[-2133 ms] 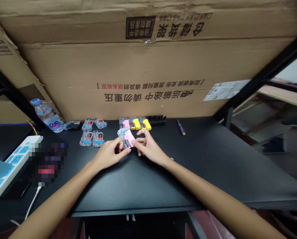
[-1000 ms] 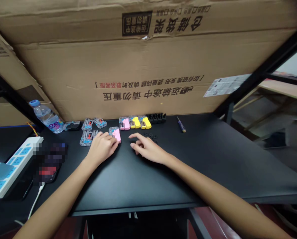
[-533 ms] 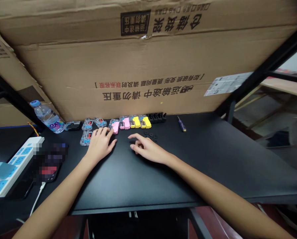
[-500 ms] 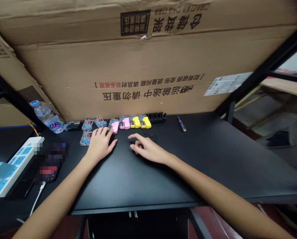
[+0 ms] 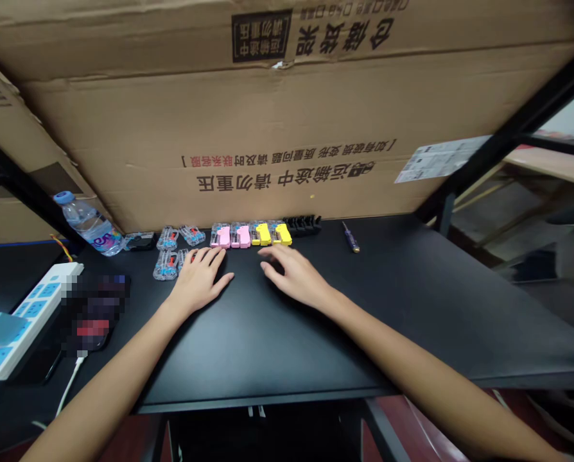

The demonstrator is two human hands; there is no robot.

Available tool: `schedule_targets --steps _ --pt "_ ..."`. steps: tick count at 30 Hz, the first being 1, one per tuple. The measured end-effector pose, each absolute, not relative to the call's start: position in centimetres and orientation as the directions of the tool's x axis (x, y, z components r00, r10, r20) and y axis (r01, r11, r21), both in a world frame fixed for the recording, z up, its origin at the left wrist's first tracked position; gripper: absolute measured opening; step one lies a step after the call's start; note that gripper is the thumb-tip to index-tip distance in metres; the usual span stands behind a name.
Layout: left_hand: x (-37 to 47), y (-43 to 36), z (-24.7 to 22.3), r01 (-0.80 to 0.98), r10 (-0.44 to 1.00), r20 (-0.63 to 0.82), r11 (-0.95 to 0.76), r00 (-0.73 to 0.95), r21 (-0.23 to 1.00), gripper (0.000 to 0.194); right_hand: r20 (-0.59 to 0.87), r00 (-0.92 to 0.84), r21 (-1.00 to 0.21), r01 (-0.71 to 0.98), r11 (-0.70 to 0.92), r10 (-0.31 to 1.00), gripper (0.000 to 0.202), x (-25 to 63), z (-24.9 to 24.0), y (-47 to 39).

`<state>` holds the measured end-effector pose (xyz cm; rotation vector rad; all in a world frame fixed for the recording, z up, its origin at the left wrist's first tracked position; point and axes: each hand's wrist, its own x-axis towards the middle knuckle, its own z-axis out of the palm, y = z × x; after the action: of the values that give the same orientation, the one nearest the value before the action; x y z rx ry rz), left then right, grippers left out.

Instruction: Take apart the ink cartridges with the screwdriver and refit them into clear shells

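My left hand (image 5: pixel 199 280) lies over the black tabletop (image 5: pixel 248 359), fingers spread and holding nothing. Its fingertips are just in front of a pink-and-clear plastic piece (image 5: pixel 221 236), and its fingers partly cover one of the clear pieces with red and blue parts. A second pink-and-clear piece (image 5: pixel 241 236) stands beside the first, followed by two yellow-and-clear pieces (image 5: pixel 260 234) in the same row. My right hand (image 5: pixel 294 274) is in front of the yellow pieces, fingers apart and bent, with nothing visible in them. The small black rings seen earlier are hidden under it.
Black slotted parts (image 5: pixel 304 224) stand at the row's right end. Farther right lies a screwdriver (image 5: pixel 350 237). Clear pieces (image 5: pixel 167 238), a water bottle (image 5: pixel 88 224), a power strip (image 5: pixel 29 321) and a phone (image 5: pixel 97 314) are on the left. A cardboard sheet (image 5: pixel 171 122) walls the back.
The left pink piece, tilted under my left fingers before, now stands straight in the row. My left fingers have drawn back from it. My right hand has shifted right over the black rings.
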<state>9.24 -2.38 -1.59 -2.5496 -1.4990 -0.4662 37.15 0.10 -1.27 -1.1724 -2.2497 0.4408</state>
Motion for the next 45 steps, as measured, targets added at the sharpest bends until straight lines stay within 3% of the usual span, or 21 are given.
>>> schedule_targets --steps 3,6,16,19,22,28,32,37,41,45 --pt "9.2 -2.4 -1.7 0.869 0.826 0.334 -0.493 0.454 0.039 0.051 0.384 -0.374 -0.318 0.804 0.502 0.844 0.038 38.4 -1.3 1.2" --pt "9.2 -2.4 -1.8 0.861 0.818 0.346 -0.506 0.460 0.051 0.050 0.341 -0.404 -0.257 0.829 0.497 0.849 0.044 39.2 -1.3 1.7" --pt "9.7 -2.4 -2.2 0.843 0.806 0.346 -0.533 0.480 0.070 0.042 0.286 -0.455 -0.271 0.806 0.527 0.843 0.048 39.5 -2.1 2.4" --pt "9.7 -2.6 -0.5 0.858 0.793 0.404 -0.512 0.456 0.035 0.036 0.332 -0.456 -0.257 0.798 0.544 0.826 0.044 39.4 -1.9 2.2" --pt "8.7 -2.5 1.1 0.923 0.830 0.451 -0.384 0.329 0.034 0.034 0.432 -0.419 -0.297 0.770 0.565 0.799 0.037 39.4 -1.5 2.2" --pt "7.0 -2.0 1.2 0.972 0.960 0.215 -0.209 0.182 0.109 0.026 0.587 -0.275 -0.446 0.675 0.587 0.762 0.016 40.4 -0.9 3.2" --pt "8.4 -2.7 0.2 0.923 0.949 0.183 -0.298 0.257 0.243 0.022 0.591 -0.230 -0.447 0.704 0.551 0.773 0.027 41.8 -1.1 4.2" --pt "10.7 -4.0 -0.6 0.710 0.822 0.301 -0.570 0.484 0.413 0.019 0.587 -0.258 -0.281 0.824 0.492 0.767 0.020 43.5 -2.4 5.8" --pt "11.6 -4.5 -0.4 0.608 0.738 0.403 -0.675 0.541 0.419 0.018 0.513 -0.318 -0.141 0.885 0.443 0.798 0.040 43.8 -3.8 6.9" --pt "11.3 -4.3 -0.1 0.664 0.774 0.437 -0.625 0.457 0.412 0.017 0.483 -0.343 -0.084 0.898 0.433 0.805 0.037 44.1 -4.5 7.2"
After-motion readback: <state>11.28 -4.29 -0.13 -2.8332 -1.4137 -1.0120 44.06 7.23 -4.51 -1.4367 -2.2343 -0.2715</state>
